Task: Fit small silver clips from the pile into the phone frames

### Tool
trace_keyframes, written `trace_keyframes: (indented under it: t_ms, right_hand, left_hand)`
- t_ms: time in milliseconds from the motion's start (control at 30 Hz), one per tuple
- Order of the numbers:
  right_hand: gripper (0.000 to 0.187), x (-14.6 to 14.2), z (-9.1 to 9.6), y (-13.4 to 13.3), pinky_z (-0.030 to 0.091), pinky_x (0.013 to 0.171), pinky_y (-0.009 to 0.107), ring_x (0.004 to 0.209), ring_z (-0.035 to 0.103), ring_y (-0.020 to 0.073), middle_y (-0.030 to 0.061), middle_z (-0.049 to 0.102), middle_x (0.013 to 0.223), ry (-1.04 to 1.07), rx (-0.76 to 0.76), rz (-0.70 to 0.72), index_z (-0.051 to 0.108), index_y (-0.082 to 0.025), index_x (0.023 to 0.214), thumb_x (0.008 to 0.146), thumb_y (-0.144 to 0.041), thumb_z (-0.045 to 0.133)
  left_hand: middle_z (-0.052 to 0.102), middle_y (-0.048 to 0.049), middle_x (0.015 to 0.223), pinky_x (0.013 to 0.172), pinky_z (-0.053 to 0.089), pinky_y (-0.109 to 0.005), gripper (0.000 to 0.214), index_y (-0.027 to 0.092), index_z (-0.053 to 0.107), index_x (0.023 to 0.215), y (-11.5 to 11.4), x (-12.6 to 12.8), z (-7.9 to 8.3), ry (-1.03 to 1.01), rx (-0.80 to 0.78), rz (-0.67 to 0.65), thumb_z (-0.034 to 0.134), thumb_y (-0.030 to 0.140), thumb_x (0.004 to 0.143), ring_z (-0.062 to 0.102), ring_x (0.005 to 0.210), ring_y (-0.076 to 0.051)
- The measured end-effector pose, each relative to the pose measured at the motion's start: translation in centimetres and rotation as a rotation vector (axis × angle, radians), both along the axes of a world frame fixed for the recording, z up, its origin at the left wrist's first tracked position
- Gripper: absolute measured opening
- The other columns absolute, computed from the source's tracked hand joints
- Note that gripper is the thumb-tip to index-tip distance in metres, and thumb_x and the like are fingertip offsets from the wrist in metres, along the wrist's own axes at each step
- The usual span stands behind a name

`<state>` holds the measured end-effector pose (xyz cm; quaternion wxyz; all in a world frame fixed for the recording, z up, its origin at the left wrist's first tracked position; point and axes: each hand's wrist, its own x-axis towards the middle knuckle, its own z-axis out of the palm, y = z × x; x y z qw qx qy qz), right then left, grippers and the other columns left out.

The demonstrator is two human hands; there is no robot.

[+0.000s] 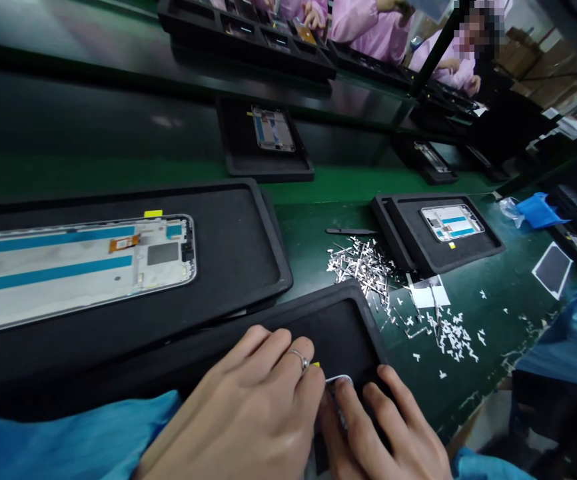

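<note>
Both hands work close together over a phone frame (339, 378) in the nearest black foam tray (318, 327). Only a rounded rim of that frame shows; the rest is hidden under the fingers. My left hand (263, 407), a ring on one finger, has its fingers curled and its fingertips pressed down out of sight. Whatever they pinch, if anything, is hidden. Held against the frame's end are the thumb and a finger of my right hand (383, 433), while its other fingers reach over the tray's right side. A bit of yellow tab (317, 365) peeks out beside the left knuckles.
Left lies another tray (228, 233) with a phone frame (93, 263) carrying blue strips. Tweezers (351, 231) and a heap of small strips (363, 267) lie right of it, near stacked trays (488, 243). A blue-sleeved co-worker (576, 327) is at right; people in pink work beyond.
</note>
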<state>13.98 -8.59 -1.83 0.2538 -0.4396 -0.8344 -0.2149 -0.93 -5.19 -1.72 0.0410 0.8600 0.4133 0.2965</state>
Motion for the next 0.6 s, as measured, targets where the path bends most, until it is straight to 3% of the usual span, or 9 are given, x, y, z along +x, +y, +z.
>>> trace_keyframes:
  t_ms: [167, 367, 600]
  right_hand:
    - [0.034, 0.5, 0.4, 0.0, 0.049, 0.065, 0.033, 0.058, 0.055, 0.0144, -0.0029, 0.064, 0.076, -0.148, -0.048, 0.099, 0.066, -0.022, 0.082, 0.085, -0.005, 0.036]
    - [0.032, 0.8, 0.4, -0.1, 0.050, 0.064, 0.034, 0.060, 0.055, 0.0148, -0.0023, 0.064, 0.079, -0.133, -0.082, 0.111, 0.066, -0.018, 0.082, 0.084, -0.005, 0.037]
    - [0.029, 0.7, 0.0, -0.3, 0.052, 0.061, 0.034, 0.058, 0.054, 0.0132, -0.0041, 0.064, 0.077, -0.095, -0.065, 0.100, 0.064, -0.016, 0.081, 0.084, -0.005, 0.038]
  left_hand:
    - [0.067, 0.0003, 0.087, 0.090, 0.031, -0.026, 0.034, 0.020, 0.062, 0.077, 0.1, -0.3, -0.3, -0.047, 0.002, 0.033, 0.030, 0.011, 0.083, 0.057, 0.080, -0.014]
    - [0.066, -0.0003, 0.089, 0.087, 0.036, -0.027, 0.033, 0.021, 0.062, 0.078, -0.3, -0.5, -0.8, -0.005, 0.036, 0.041, 0.030, 0.014, 0.083, 0.057, 0.081, -0.014]
    - [0.064, -0.0004, 0.098, 0.089, 0.037, -0.027, 0.028, 0.023, 0.062, 0.086, -0.8, -0.6, -1.4, 0.082, -0.049, 0.025, 0.036, 0.015, 0.082, 0.057, 0.086, -0.015]
